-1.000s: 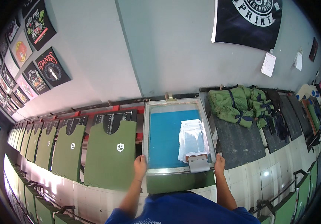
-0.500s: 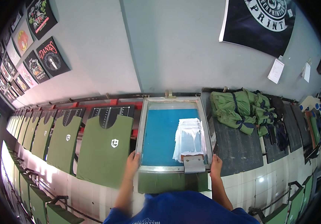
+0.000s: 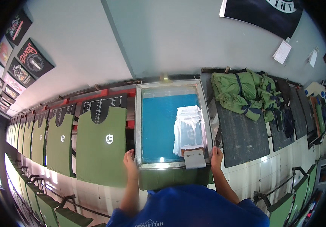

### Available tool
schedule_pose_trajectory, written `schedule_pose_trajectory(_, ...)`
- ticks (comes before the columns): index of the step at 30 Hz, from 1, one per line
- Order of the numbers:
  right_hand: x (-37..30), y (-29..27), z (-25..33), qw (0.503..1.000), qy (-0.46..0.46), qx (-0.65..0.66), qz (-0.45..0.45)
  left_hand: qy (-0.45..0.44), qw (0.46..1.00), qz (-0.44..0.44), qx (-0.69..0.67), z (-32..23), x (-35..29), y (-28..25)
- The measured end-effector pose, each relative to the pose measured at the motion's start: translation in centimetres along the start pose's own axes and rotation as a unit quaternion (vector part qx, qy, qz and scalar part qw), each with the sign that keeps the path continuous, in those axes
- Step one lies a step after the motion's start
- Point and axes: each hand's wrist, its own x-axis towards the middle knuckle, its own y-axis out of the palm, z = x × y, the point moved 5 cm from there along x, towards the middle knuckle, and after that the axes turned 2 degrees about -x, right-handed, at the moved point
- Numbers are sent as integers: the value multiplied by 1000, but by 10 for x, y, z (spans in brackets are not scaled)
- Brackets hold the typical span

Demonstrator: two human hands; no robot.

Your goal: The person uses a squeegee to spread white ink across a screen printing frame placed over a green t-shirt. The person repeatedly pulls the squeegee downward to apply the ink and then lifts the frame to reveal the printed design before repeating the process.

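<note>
A screen printing frame (image 3: 138, 125) with a metal rim and blue mesh lies over a green fabric piece (image 3: 159, 179), whose near part shows below it. White ink (image 3: 187, 126) is spread over the right part of the mesh. On the frame's near right edge rests a squeegee (image 3: 194, 159) with a grey plate and a brown strip. My left hand (image 3: 130, 160), slightly blurred, is closed at the frame's near left side. At the near right side my right hand (image 3: 216, 159) is closed on the rim. The far sides of the fingers are partly hidden.
Green shirt pieces (image 3: 101, 151) with white shield prints lie on a row of boards to the left. A heap of green garments (image 3: 233, 90) covers part of the dark boards (image 3: 242, 140) to the right. Another rack (image 3: 280, 206) stands at the lower right. A wall is beyond.
My view has shifted, so the frame and the boards appear higher and a little to the left. Both hands stay at the frame's sides. The squeegee stays on the near edge.
</note>
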Motion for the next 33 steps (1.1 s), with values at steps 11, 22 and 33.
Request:
schedule_pose_trajectory(11,6,-3,18,991,-69,-110,41,389,839,-32,380,-61,-31,44)
schedule_pose_trajectory(22,-96,46,146,751,-397,-452,272,-488,786,379,14,54,-178,133)
schedule_pose_trajectory(33,38,113,216,778,-376,-452,220,-469,836,276,-69,103,-181,143)
